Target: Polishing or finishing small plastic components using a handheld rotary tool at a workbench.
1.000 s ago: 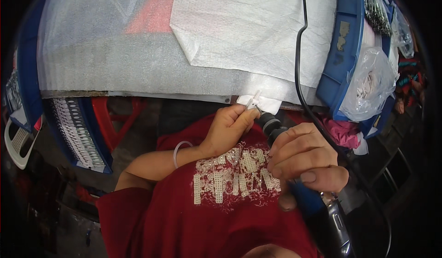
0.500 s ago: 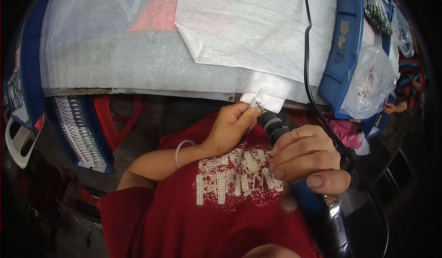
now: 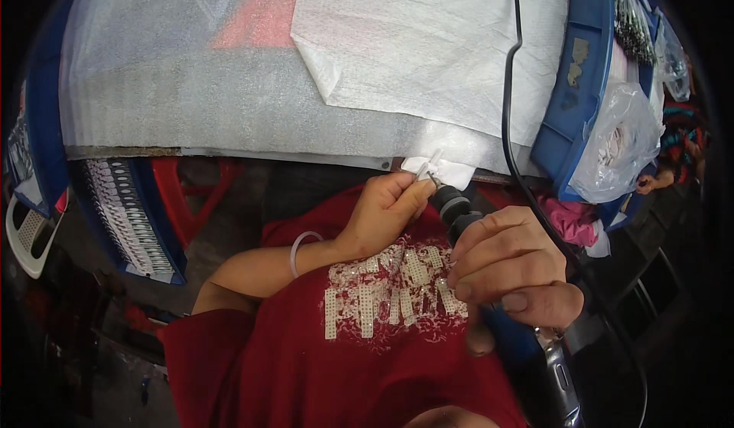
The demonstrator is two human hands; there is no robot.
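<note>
At the near table edge, my left hand (image 3: pixel 388 205) is closed, thumb and fingers pinching a small pale, stick-like piece (image 3: pixel 423 170). A small white sheet (image 3: pixel 453 173) lies just beyond the fingertips, at the edge. My right hand (image 3: pixel 516 264) wraps round a corded power tool (image 3: pixel 457 210) with a black nose and a blue body. The tool tilts up and left. Its thin tip comes right beside my left fingertips; whether it touches the pale piece I cannot tell.
White cloth (image 3: pixel 428 38) and translucent foam sheet (image 3: pixel 229 99) cover the table. The tool's black cord (image 3: pixel 507 107) crosses its right side. A blue bin (image 3: pixel 569 115) and clear plastic bag (image 3: pixel 619 141) stand right. A tray of metal pieces (image 3: pixel 122 214) and red stool (image 3: pixel 187 199) sit left.
The view has shifted slightly, and the cord's upper part lies a little farther right. Both hands keep the same hold and nearly the same place.
</note>
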